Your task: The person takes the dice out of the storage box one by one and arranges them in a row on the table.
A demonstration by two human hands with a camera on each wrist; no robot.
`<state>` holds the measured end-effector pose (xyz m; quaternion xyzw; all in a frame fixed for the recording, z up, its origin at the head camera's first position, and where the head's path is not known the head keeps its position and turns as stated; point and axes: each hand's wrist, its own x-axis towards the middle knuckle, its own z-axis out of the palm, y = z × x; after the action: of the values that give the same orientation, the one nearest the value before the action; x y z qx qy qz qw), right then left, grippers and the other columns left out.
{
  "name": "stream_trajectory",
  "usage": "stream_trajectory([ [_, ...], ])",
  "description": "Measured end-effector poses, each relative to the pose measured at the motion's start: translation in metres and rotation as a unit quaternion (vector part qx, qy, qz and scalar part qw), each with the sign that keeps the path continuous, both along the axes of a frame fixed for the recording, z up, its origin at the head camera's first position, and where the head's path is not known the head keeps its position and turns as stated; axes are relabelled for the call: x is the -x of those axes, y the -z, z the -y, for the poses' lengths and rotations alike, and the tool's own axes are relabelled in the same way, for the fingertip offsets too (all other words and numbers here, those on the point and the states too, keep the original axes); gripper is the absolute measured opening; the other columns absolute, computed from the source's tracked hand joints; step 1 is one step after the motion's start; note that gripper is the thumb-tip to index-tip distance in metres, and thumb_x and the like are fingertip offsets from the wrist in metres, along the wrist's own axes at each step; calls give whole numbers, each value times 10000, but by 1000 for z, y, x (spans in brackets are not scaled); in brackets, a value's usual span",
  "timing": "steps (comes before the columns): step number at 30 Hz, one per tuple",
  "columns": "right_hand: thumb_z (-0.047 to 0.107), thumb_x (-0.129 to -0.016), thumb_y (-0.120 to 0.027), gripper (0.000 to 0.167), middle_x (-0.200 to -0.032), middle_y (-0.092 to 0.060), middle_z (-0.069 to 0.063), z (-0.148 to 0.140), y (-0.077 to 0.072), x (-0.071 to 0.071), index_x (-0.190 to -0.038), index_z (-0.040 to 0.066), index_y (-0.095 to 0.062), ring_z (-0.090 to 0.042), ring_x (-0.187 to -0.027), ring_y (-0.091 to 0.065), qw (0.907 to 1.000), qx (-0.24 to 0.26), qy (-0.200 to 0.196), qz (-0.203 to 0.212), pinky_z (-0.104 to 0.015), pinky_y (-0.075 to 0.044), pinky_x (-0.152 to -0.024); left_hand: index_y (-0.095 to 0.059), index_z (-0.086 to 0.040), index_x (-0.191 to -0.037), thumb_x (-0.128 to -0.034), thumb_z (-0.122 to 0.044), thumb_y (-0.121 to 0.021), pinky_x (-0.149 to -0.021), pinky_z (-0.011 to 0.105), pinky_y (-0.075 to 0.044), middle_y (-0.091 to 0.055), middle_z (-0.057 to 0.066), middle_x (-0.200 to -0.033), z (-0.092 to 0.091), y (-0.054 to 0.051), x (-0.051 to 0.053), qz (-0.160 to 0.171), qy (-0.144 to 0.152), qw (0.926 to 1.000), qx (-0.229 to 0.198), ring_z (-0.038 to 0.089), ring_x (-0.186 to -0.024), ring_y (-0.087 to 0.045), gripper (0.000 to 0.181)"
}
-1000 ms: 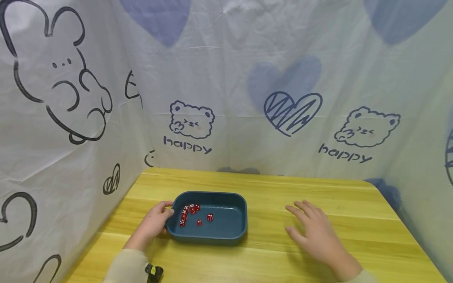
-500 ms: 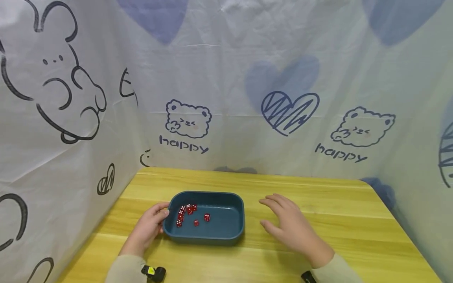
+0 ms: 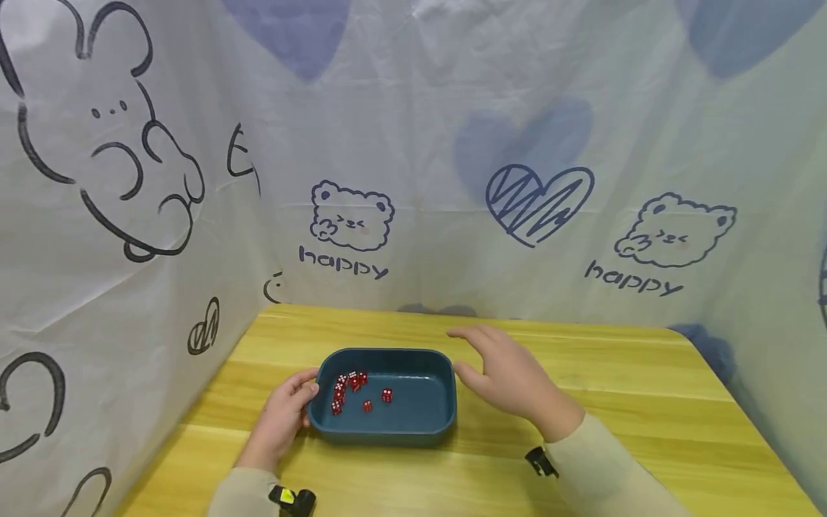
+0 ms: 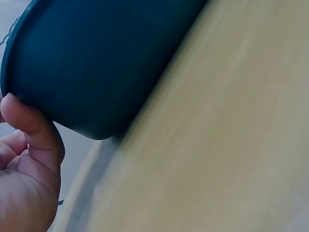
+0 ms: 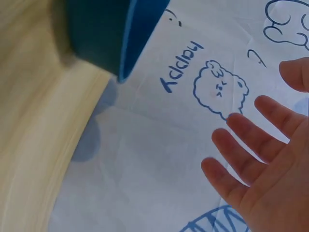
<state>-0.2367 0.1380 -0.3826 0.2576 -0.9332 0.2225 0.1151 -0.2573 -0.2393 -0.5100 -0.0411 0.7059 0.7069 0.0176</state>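
Note:
A dark teal rectangular tray (image 3: 413, 409) with rounded corners lies on the wooden table. Several small red dice (image 3: 339, 391) with white pips are grouped toward its left end, and two more stand nearer the middle. My left hand (image 3: 282, 411) grips the tray's left end, its thumb at the rim, as the left wrist view also shows. Just off the tray's right end is my right hand (image 3: 510, 373), fingers extended and holding nothing. In the right wrist view its fingers (image 5: 241, 150) are spread apart, away from the tray's wall (image 5: 99, 36).
The yellow wood-grain table (image 3: 633, 409) extends to the right and in front of the tray. A white cloth (image 3: 426, 237) with hearts and bear drawings hangs behind and along the sides. Each wrist carries a small black strap device (image 3: 293, 499).
My right hand has moved left, from well out on the table to beside the tray's right end. My left hand keeps its grip; the dice look unmoved.

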Motion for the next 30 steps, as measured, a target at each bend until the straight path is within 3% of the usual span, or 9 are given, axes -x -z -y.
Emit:
stream_trajectory([
  [5,405,-981,-620,444,-1380,-588,38,20,-8,14,-1381,213,-615,-213,-1285,-534,9993,-211,-167,252,-460,-449,-1053,-481,17,-1448,-1048,-86,-515,-520,230,-453,-589,194,-1128,1,-5,3,13,71,9999,80,125,-600,-472,415],
  [15,405,-987,-602,395,-1375,-588,49,68,-17,39,-1347,245,-631,-174,-1244,-553,9902,-989,-663,728,-416,-456,-1051,-488,35,-1450,-1051,-87,-526,-551,231,-474,-602,192,-1182,6,-3,3,51,97,9999,-1,126,-661,-511,419],
  [24,364,-982,-634,314,-1181,-665,94,110,7,69,-1258,229,-697,-104,-1044,-612,9710,-1678,-1315,1083,-330,-505,-952,-478,63,-1450,-1054,-72,-515,-540,216,-474,-611,203,-1178,3,-5,2,27,184,9998,54,117,-642,-527,420],
  [30,323,-986,-635,255,-1003,-642,111,125,16,86,-1207,218,-708,-94,-880,-575,9661,-1685,-1349,1414,-297,-513,-847,-480,53,-1451,-1056,-67,-506,-543,220,-478,-593,227,-1211,-2,-3,2,97,258,9996,31,134,-669,-547,413],
])
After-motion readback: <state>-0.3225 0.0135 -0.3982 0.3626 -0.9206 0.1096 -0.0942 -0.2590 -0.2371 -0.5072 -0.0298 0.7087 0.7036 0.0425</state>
